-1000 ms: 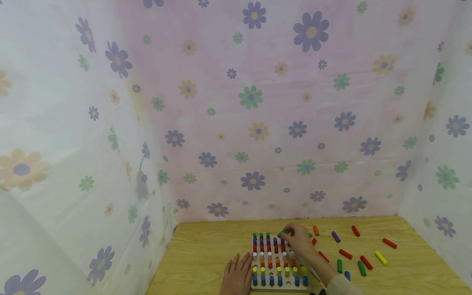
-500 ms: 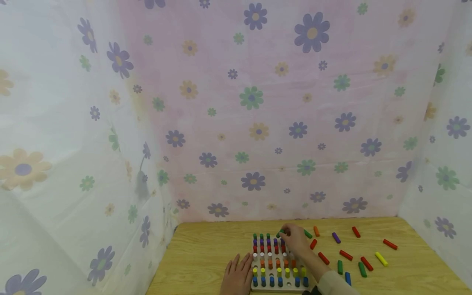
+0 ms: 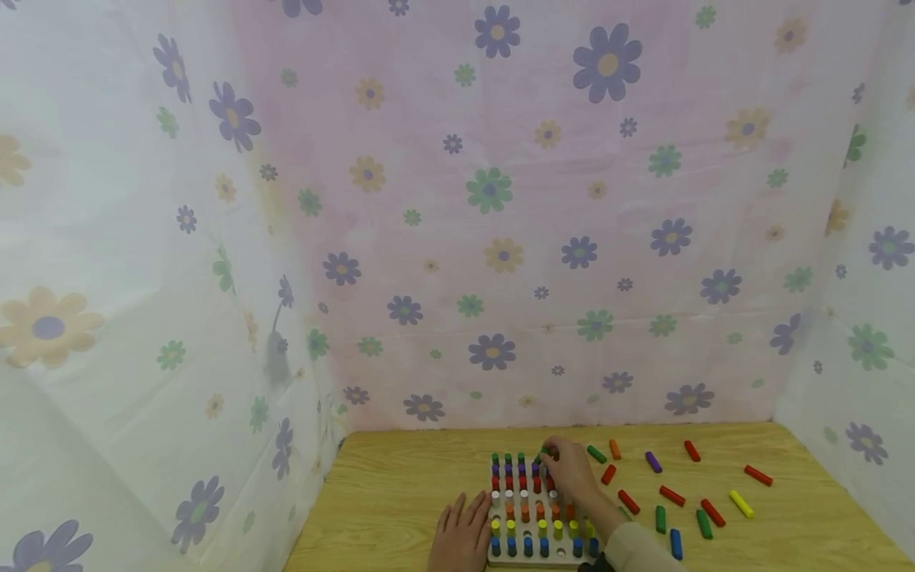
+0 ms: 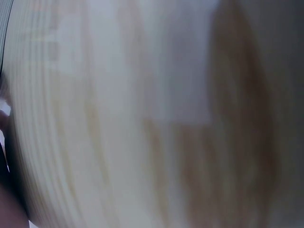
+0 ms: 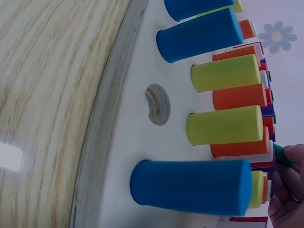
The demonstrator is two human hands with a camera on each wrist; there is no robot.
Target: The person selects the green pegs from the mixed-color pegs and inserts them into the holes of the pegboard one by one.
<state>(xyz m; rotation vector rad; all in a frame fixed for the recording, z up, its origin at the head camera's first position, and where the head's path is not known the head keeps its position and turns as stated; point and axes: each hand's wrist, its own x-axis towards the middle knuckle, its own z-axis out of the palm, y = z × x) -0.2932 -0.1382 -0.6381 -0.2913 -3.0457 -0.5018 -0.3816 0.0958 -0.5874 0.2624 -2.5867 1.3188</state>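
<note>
A pale wooden pegboard (image 3: 525, 561) stands near the table's front, with colour-sorted rows of round pegs. At its back row my right hand (image 3: 575, 475) pinches a green peg (image 3: 542, 456), held at a tilt. The same green peg (image 5: 282, 155) shows between thumb and finger at the right edge of the right wrist view, past upright blue pegs (image 5: 194, 186) and yellow pegs (image 5: 225, 124). My left hand (image 3: 461, 536) lies along the board's left side, its fingers extended. The left wrist view is too blurred to read.
Loose pegs lie right of the board, among them a yellow peg (image 3: 741, 504), a purple peg (image 3: 654, 461), a blue peg (image 3: 676, 543) and several red and green ones. Flower-printed sheets (image 3: 493, 349) enclose the wooden table (image 3: 400, 485). The board has an unfilled hole (image 5: 159, 105).
My right hand has shifted slightly left along the back row, and the green peg has gone from lying nearly flat to a steeper tilt. The left hand stays put.
</note>
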